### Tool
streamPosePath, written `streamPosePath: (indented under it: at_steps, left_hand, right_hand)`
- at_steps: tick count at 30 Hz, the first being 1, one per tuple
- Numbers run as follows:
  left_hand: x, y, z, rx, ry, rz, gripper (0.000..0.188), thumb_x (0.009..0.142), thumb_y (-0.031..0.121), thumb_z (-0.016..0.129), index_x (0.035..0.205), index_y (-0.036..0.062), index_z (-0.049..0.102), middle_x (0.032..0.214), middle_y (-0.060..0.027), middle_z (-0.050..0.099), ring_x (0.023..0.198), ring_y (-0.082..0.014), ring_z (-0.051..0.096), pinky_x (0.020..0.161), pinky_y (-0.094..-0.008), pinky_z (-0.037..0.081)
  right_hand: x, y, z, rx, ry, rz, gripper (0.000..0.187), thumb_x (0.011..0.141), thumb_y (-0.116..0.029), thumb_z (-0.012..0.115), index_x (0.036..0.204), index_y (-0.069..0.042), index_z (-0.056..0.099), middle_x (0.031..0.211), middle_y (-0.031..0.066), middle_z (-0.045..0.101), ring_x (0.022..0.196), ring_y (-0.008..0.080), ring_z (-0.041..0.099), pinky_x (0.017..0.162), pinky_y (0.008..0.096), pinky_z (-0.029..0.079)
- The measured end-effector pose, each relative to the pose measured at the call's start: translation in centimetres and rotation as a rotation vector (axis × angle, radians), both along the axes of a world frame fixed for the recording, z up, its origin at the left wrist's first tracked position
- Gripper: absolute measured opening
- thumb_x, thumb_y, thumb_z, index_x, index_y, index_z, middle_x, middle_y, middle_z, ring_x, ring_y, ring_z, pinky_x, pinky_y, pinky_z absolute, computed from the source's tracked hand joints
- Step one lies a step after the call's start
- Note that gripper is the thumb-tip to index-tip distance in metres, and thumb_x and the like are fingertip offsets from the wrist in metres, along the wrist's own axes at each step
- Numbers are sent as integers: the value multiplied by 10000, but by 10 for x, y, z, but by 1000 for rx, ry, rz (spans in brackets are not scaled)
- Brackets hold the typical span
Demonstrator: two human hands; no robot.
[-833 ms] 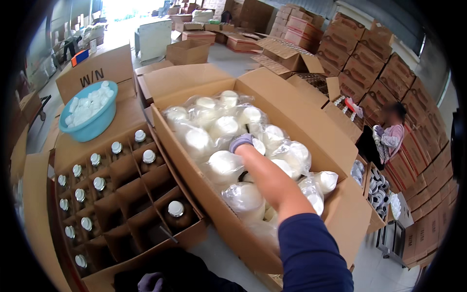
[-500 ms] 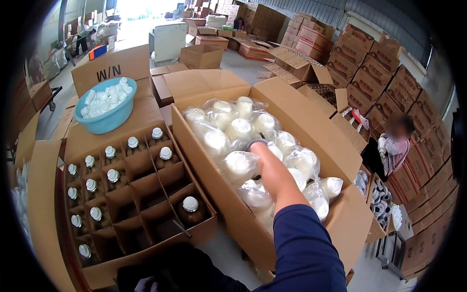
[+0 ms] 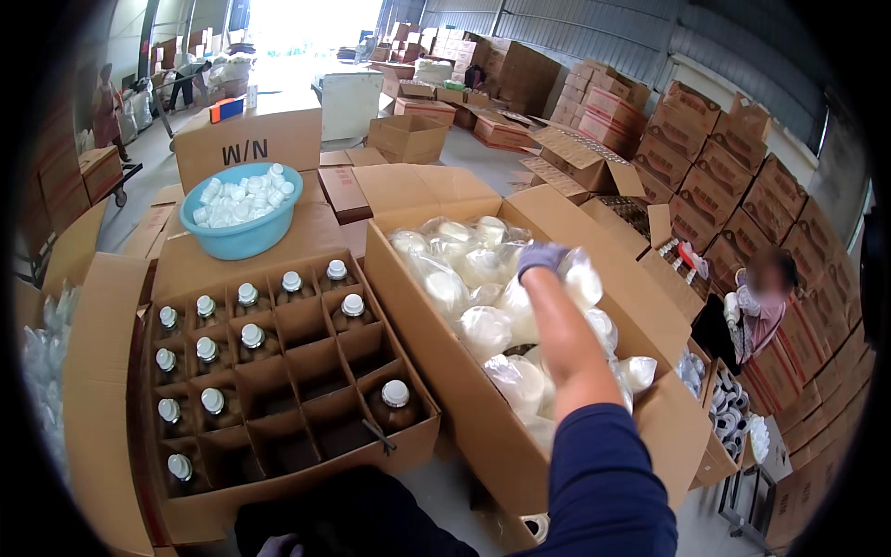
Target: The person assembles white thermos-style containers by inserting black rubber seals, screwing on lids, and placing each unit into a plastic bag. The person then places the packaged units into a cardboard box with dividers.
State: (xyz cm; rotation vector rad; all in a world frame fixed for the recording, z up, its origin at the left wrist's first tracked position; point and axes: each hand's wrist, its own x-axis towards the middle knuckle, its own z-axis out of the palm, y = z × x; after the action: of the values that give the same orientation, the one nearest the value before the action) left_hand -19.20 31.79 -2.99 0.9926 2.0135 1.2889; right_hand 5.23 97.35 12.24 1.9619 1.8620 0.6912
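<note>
My right hand, in a grey-purple glove, reaches into the large open carton. Its fingers are closed at the clear plastic of a bagged white container, which leans up beside the hand. Around it lie several more white containers in clear bags. Only a bit of my gloved left hand shows at the lower edge, its fingers mostly hidden. Left of the carton stands a divided box with clear bottles capped in white in several of its compartments; other compartments hold none.
A light blue basin of white caps stands behind the divided box. A thin dark rod sticks out at that box's near right corner. At right sits a person beside stacked cartons. An open carton of clear plastic bags is at far left.
My right hand has moved up and away from me, and a bagged container now stands raised beside it. The whole view has shifted slightly, with the boxes appearing further right and lower.
</note>
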Motion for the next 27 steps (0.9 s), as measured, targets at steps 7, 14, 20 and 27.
streamPosePath:
  at_steps: [7,14,20,27]
  left_hand:
    - [4,-4,-2,196,47,-87,199,916,59,697,1105,-3,692,1064,-134,700,963,-228,660,899,-331,522]
    - [-16,17,47,814,224,-101,890,897,306,703,1576,-4,217,1595,-211,322,1468,-326,332,1175,-454,312]
    - [-37,-46,89,571,443,-115,557,604,321,853,1052,32,689,942,-164,700,936,-336,659,879,-443,518]
    - [-28,-41,54,311,271,-156,460,805,221,751,1196,0,652,1116,-189,687,1030,-365,646,950,-425,486]
  right_hand:
    - [50,-159,147,554,258,648,251,965,-192,540,1163,-101,664,994,161,706,926,330,706,743,458,553]
    - [2,-357,15,97,1215,961,255,913,-136,616,1150,-47,646,771,155,651,603,271,620,594,422,527]
    - [-67,-525,-161,-1065,1744,884,347,893,-157,612,1214,-25,632,1096,202,688,1000,340,675,886,411,525]
    - [-83,-522,-93,-591,1554,1072,657,920,-209,665,1440,96,405,1434,315,455,1325,451,470,1116,438,396]
